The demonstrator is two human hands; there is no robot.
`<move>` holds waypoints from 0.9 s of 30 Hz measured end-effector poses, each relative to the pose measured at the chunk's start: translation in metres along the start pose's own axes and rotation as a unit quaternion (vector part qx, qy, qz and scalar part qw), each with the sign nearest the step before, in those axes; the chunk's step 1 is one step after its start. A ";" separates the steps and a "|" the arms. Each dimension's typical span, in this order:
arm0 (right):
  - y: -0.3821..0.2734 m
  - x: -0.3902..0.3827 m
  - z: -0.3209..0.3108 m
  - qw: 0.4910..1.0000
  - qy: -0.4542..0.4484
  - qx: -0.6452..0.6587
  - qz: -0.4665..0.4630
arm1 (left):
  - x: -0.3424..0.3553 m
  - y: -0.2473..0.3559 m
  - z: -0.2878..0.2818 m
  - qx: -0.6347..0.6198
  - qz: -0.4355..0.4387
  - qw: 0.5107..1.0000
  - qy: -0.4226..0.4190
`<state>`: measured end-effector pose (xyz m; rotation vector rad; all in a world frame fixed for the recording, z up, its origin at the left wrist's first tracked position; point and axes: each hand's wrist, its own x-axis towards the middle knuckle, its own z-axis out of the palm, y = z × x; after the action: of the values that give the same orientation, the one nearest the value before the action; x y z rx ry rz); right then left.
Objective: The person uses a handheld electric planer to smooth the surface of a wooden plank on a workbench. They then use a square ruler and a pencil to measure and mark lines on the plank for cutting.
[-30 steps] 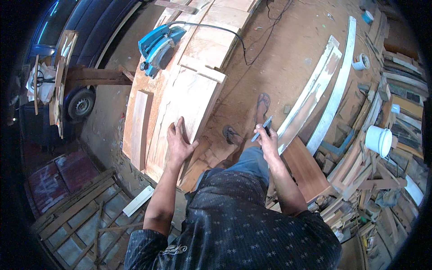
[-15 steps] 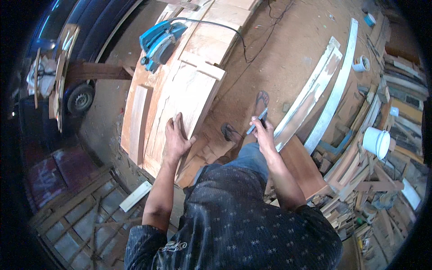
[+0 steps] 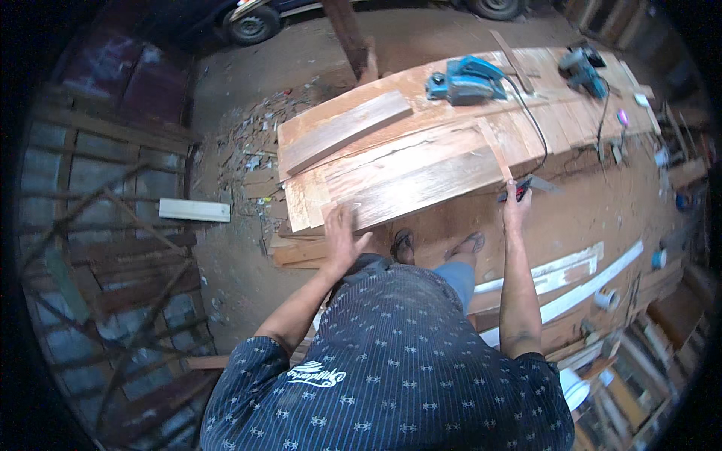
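Note:
My left hand rests, fingers extended and slightly blurred, on the front edge of a pale wooden board, toward its left end. At that board's right end, my right hand grips a hand tool with a dark-and-red handle and a flat metal blade pointing right; its exact kind is unclear. A shorter plank lies behind the board on the long wooden work surface. Behind them sit a blue electric planer with a cord and a second blue-and-dark power tool.
A wooden post stands beyond the work surface, near a vehicle wheel. Timber grids lean at the left beside a white plank and scattered offcuts. Long boards, buckets and lumber piles lie at the right.
The view has rotated, so the work surface now runs across it. My right hand has moved from above my legs to the board's right end, with the tool turned outward.

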<state>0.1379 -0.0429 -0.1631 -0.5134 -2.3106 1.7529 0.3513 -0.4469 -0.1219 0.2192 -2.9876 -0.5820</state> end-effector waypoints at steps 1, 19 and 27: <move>0.007 0.008 0.003 1.000 -0.020 -0.017 0.002 | -0.008 -0.018 0.002 -0.023 -0.034 0.999 0.013; -0.020 0.007 0.025 0.986 -0.131 -0.100 -0.014 | -0.028 -0.051 0.033 -0.046 -0.133 0.990 0.024; -0.018 0.006 0.020 0.982 -0.168 -0.078 0.026 | -0.030 -0.062 0.030 -0.099 -0.119 0.988 0.023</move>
<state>0.1221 -0.0624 -0.1516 -0.3239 -2.7042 1.8107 0.3850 -0.4883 -0.1753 0.5697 -2.8530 -0.8787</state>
